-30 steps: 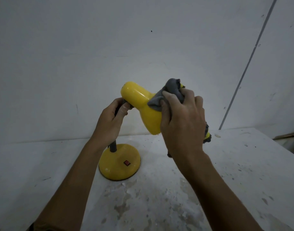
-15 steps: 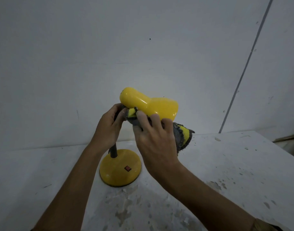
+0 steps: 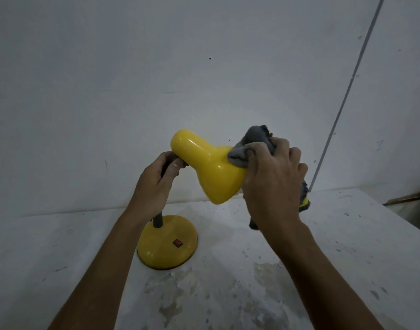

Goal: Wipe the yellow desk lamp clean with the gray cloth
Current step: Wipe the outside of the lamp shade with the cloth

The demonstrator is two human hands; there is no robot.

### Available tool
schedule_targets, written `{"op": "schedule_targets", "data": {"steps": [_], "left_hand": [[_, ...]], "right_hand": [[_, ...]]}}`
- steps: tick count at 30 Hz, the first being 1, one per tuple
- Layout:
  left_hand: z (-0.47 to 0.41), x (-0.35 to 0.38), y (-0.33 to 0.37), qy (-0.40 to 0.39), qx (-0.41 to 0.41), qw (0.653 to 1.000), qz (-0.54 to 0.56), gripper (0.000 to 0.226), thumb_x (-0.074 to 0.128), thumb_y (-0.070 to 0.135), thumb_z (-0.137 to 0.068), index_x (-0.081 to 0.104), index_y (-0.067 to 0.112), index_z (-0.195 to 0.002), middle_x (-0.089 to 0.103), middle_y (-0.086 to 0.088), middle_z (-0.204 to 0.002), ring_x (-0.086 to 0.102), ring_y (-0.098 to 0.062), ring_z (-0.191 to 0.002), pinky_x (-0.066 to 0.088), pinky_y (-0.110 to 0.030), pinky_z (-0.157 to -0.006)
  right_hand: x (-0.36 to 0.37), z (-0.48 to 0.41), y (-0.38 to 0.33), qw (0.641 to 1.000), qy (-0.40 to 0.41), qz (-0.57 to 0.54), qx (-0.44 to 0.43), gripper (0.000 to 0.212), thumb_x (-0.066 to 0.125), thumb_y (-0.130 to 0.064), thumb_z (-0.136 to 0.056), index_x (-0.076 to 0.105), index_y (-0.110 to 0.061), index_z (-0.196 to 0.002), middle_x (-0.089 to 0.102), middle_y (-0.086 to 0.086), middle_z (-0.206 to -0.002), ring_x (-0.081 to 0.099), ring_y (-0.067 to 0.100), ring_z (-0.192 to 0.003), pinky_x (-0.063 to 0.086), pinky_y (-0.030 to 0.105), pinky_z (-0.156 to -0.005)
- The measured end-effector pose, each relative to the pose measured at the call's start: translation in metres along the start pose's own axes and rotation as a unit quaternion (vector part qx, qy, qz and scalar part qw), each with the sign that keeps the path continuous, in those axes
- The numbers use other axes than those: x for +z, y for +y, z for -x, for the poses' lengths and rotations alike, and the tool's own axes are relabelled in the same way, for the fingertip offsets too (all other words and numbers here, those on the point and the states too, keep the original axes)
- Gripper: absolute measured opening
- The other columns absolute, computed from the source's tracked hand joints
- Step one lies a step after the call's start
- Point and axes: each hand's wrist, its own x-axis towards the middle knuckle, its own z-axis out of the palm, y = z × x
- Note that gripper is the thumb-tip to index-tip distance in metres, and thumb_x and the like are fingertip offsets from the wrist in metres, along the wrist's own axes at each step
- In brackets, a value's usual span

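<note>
The yellow desk lamp's shade (image 3: 209, 167) tilts down to the right at the middle of the view. Its round yellow base (image 3: 161, 248) with a red switch stands on the table. My left hand (image 3: 154, 184) grips the dark neck just behind the shade, hiding most of it. My right hand (image 3: 273, 182) holds the gray cloth (image 3: 254, 141) bunched against the shade's upper right side. A gray and yellow corner of the cloth hangs below my right hand, which hides the shade's rim.
The lamp stands on a white, stained and speckled table (image 3: 228, 294) set against a plain white wall (image 3: 156, 67). A thin gray line (image 3: 347, 91) runs diagonally down the wall at the right. The table's right edge lies near a dark gap.
My right hand has moved the cloth from under the shade's neck up and right to the shade's upper right side. The shade has tipped downward again. My left hand stays on the neck.
</note>
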Motion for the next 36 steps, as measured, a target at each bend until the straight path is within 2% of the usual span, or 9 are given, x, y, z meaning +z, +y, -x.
{"op": "schedule_targets", "data": {"steps": [5, 11, 16, 20, 22, 28, 36], "left_hand": [[-0.001, 0.001, 0.0, 0.011, -0.003, 1.0, 0.004, 0.029, 0.041, 0.033, -0.102, 0.059, 0.023, -0.122, 0.066, 0.018, -0.107, 0.059, 0.005, -0.097, 0.039, -0.011, -0.077], [-0.001, -0.001, 0.0, 0.012, -0.001, 1.0, -0.003, 0.031, 0.041, 0.035, -0.101, 0.058, 0.022, -0.123, 0.067, 0.015, -0.109, 0.061, -0.002, -0.101, 0.041, -0.015, -0.078], [-0.001, 0.001, -0.001, 0.01, -0.003, 1.0, 0.0, 0.031, 0.041, 0.035, -0.101, 0.058, 0.022, -0.124, 0.067, 0.017, -0.109, 0.06, -0.001, -0.101, 0.041, -0.015, -0.078], [-0.002, -0.002, 0.0, 0.017, -0.012, 1.0, 0.007, 0.032, 0.041, 0.037, -0.101, 0.058, 0.022, -0.123, 0.067, 0.015, -0.109, 0.061, -0.003, -0.1, 0.041, -0.016, -0.076], [-0.002, -0.003, 0.0, 0.014, -0.012, 1.0, 0.011, 0.031, 0.041, 0.036, -0.101, 0.058, 0.022, -0.123, 0.067, 0.015, -0.11, 0.061, -0.003, -0.101, 0.041, -0.016, -0.076], [0.001, 0.001, 0.003, 0.009, -0.011, 1.0, 0.017, 0.029, 0.041, 0.036, -0.101, 0.058, 0.026, -0.123, 0.066, 0.023, -0.106, 0.058, 0.008, -0.098, 0.04, -0.01, -0.076], [0.0, -0.001, -0.001, 0.018, -0.017, 0.999, 0.039, 0.031, 0.041, 0.036, -0.101, 0.058, 0.023, -0.124, 0.067, 0.015, -0.11, 0.06, -0.003, -0.102, 0.041, -0.016, -0.08]], "right_hand": [[-0.004, -0.006, -0.003, 0.996, -0.008, -0.069, 0.049, 0.022, 0.041, -0.028, -0.1, 0.062, -0.024, -0.107, 0.053, 0.007, -0.12, 0.045, 0.025, -0.106, 0.036, 0.041, -0.088], [0.002, -0.005, -0.035, 0.997, -0.021, -0.043, -0.066, 0.023, 0.046, -0.03, -0.098, 0.066, -0.021, -0.104, 0.056, 0.01, -0.118, 0.048, 0.03, -0.1, 0.042, 0.047, -0.081], [-0.003, -0.007, -0.03, 0.999, -0.023, 0.008, 0.023, 0.021, 0.043, -0.025, -0.098, 0.062, -0.02, -0.103, 0.053, 0.008, -0.113, 0.044, 0.028, -0.102, 0.035, 0.042, -0.084], [0.001, 0.004, -0.049, 0.998, -0.025, 0.0, -0.054, 0.018, 0.051, -0.027, -0.096, 0.066, -0.019, -0.103, 0.056, 0.01, -0.117, 0.049, 0.029, -0.099, 0.04, 0.044, -0.08], [0.001, 0.002, -0.047, 0.997, -0.027, -0.017, -0.065, 0.019, 0.052, -0.027, -0.096, 0.067, -0.019, -0.103, 0.057, 0.011, -0.116, 0.05, 0.03, -0.098, 0.042, 0.044, -0.079], [-0.001, -0.002, -0.018, 0.997, -0.018, -0.068, 0.034, 0.024, 0.042, -0.029, -0.1, 0.063, -0.023, -0.11, 0.054, 0.008, -0.116, 0.047, 0.026, -0.101, 0.041, 0.043, -0.085], [-0.004, -0.002, -0.002, 0.995, -0.001, -0.06, 0.076, 0.027, 0.043, -0.029, -0.098, 0.063, -0.018, -0.113, 0.057, 0.01, -0.11, 0.051, 0.026, -0.098, 0.046, 0.044, -0.085]]}}
